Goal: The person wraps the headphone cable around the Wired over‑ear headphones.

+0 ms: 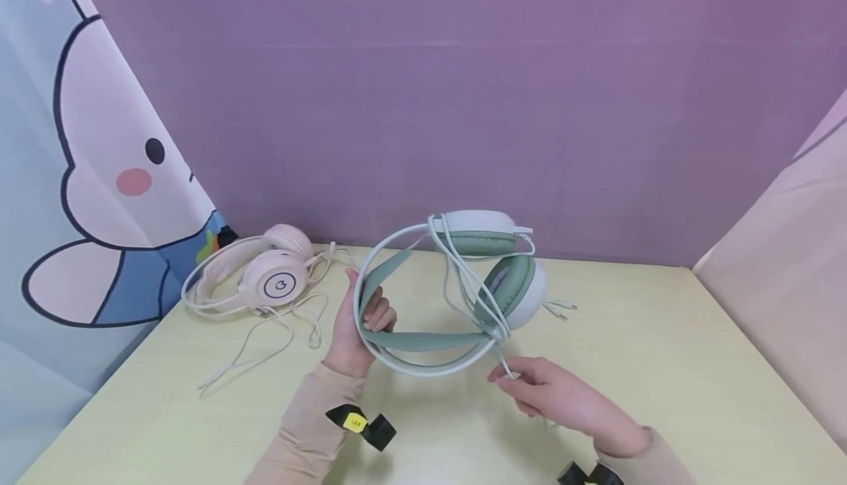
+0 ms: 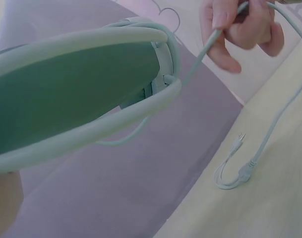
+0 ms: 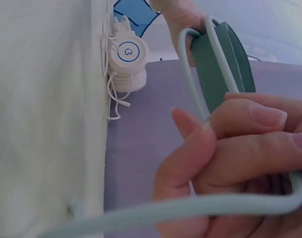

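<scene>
Green and white headphones (image 1: 423, 373) are held up above the table by my left hand (image 1: 360, 323), whose fingers curl round the headband. Their two ear cups, with green cushions (image 1: 506, 290), point to the right. The pale cable (image 1: 463, 268) loops several times across the cups and the headband's end. Below the lower cup my right hand (image 1: 552, 393) pinches the cable between thumb and fingers. In the left wrist view the cable runs on from that hand to a splitter and a plug (image 2: 236, 143) over the table.
Pink-white headphones (image 1: 278, 279) lie at the table's back left, with their loose cable (image 1: 251, 360) spread in front. The pale yellow table (image 1: 662, 367) ends at a purple backdrop (image 1: 463, 103). A cartoon-printed cloth (image 1: 126, 139) hangs at the left.
</scene>
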A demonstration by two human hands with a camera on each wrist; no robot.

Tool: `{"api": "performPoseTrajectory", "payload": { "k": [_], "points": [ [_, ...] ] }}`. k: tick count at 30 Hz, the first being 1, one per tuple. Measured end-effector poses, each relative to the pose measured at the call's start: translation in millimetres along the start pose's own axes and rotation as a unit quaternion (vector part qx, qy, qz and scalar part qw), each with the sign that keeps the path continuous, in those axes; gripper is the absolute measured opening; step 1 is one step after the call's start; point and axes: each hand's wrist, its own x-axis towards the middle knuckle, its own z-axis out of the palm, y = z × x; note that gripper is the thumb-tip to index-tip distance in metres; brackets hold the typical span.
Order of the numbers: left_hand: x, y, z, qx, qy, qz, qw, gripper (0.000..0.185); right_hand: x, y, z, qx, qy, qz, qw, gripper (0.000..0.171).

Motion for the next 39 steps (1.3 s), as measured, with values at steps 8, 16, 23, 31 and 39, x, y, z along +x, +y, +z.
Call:
{"api": "performPoseTrajectory", "payload": {
  "k": [8, 16, 23, 31, 39],
  "points": [
    [0.4, -0.9, 1.3, 0.022, 0.007, 0.003, 0.9997, 0.054, -10, -10, -10, -0.01, 0.002, -0.032, 0.999, 0.019],
    [-0.1, -1.0, 2.8, 0.019, 0.009, -0.003, 0.9998, 0.057, -20, -17, -18, -0.042, 0.053, -0.046, 0.997, 0.016],
    [-0.4, -0.3, 2.0, -0.005, 0.005, 0.001, 1.0, 0.053, -29, -22, -20, -0.102, 0.082, -0.084, 0.988, 0.013],
    [1.0, -2.3, 2.0, 0.026, -0.004, 0.013, 0.9996, 0.062, -29, -25, -17, -0.321, 0.282, -0.245, 0.87, 0.028],
    [1.6, -1.7, 2.7, 0.075, -0.006, 0.03, 0.9967, 0.06, -23, -34, -27, -0.415, 0.395, -0.363, 0.735, 0.039]
  ]
}}
